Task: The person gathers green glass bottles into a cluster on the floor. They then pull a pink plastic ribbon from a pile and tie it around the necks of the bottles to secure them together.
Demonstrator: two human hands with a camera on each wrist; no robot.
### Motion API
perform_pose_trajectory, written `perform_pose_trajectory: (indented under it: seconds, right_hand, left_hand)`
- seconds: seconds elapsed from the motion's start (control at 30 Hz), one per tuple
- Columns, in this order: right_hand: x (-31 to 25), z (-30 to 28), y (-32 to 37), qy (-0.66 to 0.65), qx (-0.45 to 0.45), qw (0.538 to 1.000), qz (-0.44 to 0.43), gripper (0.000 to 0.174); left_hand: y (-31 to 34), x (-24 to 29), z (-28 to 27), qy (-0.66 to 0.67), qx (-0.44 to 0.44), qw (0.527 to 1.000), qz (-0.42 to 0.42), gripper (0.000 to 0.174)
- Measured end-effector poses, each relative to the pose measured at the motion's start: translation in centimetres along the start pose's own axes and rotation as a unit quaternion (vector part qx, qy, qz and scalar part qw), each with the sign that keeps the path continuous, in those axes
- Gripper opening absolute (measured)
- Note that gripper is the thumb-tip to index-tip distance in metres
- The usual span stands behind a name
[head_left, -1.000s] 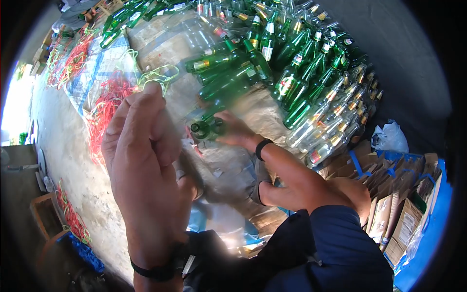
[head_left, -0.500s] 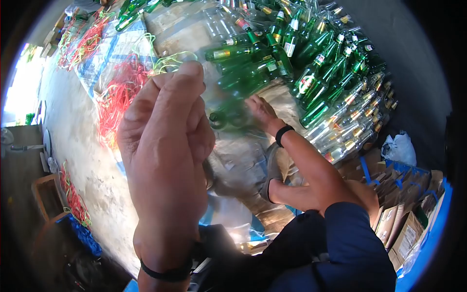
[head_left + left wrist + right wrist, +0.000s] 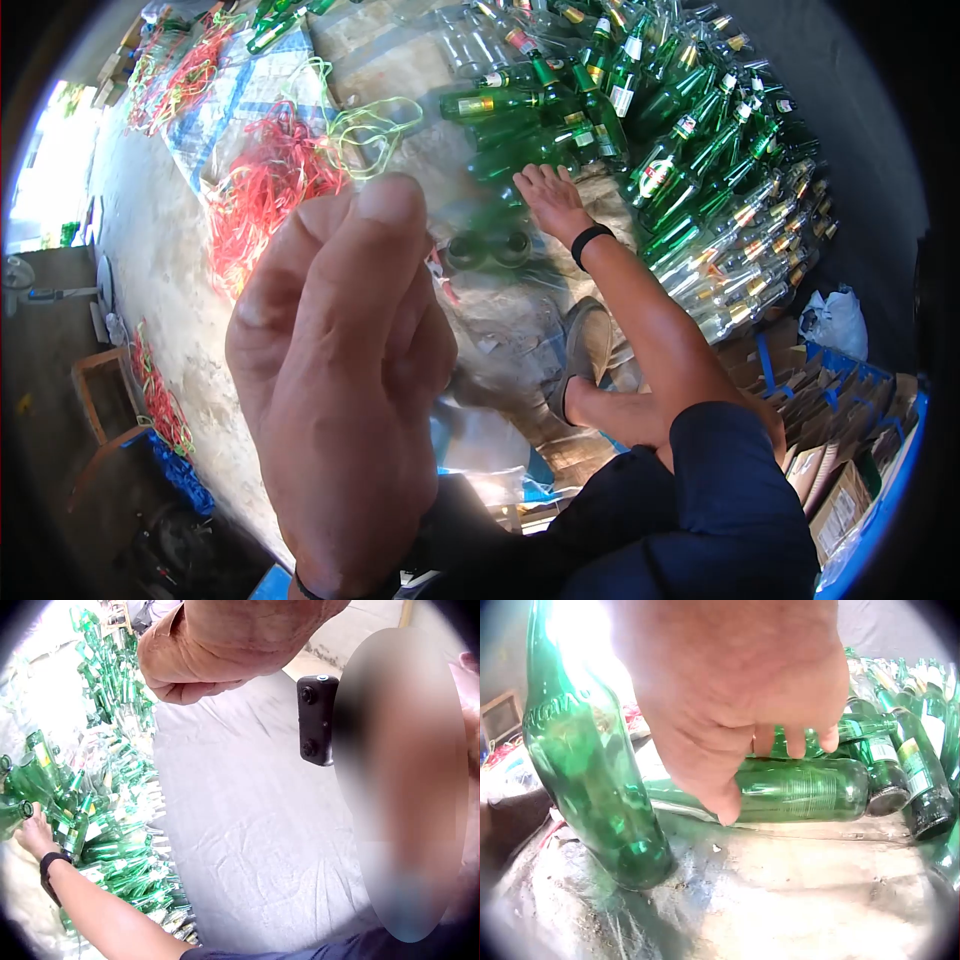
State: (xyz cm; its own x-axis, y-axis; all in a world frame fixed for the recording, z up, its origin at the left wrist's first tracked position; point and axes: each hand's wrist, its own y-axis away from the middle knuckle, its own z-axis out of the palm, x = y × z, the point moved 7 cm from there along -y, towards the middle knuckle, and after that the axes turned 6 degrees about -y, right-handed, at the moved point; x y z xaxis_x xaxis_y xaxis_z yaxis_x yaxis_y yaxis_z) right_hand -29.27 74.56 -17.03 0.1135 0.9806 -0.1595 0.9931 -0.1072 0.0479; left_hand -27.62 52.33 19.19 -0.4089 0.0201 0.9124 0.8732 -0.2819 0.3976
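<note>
My left hand point(image 3: 345, 370) is raised close to the head camera. Its thumb lies against curled fingers, with nothing visible in its grasp; the left wrist view shows the same closed hand point(image 3: 225, 649). Farther forward and low, my right hand point(image 3: 550, 200) reaches over a lying green glass bottle point(image 3: 802, 791). In the right wrist view its thumb hangs on the near side of that bottle and its fingertips show above it, loosely bent. Two green bottles stand upright side by side left of this hand, one bottle point(image 3: 596, 780) large in the right wrist view.
Many green bottles point(image 3: 690, 150) and clear bottles point(image 3: 740, 270) lie heaped at the right. Red plastic twine point(image 3: 265, 180) lies on the floor at left. Flattened cardboard point(image 3: 840, 430) fills a blue container at lower right. A sandaled foot point(image 3: 590, 345) rests behind the right hand.
My right hand has left the standing bottles and moved forward to the lying bottle. The left hand stays raised, its fingers closing more tightly. The head view has shifted slightly.
</note>
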Motion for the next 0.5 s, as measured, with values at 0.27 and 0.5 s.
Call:
perform_pose_trajectory:
  seconds: [0.27,0.5]
  right_hand:
    - [0.7,1.4,0.6,0.064,0.025,0.997,0.04,0.022]
    - [0.8,1.4,1.5,0.093,0.013,0.995,0.024,0.025]
  left_hand:
    - [0.0,-1.9,-1.1,0.148,0.029,0.989,0.002,0.032]
    - [0.1,-2.1,-1.3,0.13,0.042,0.991,-0.003,0.032]
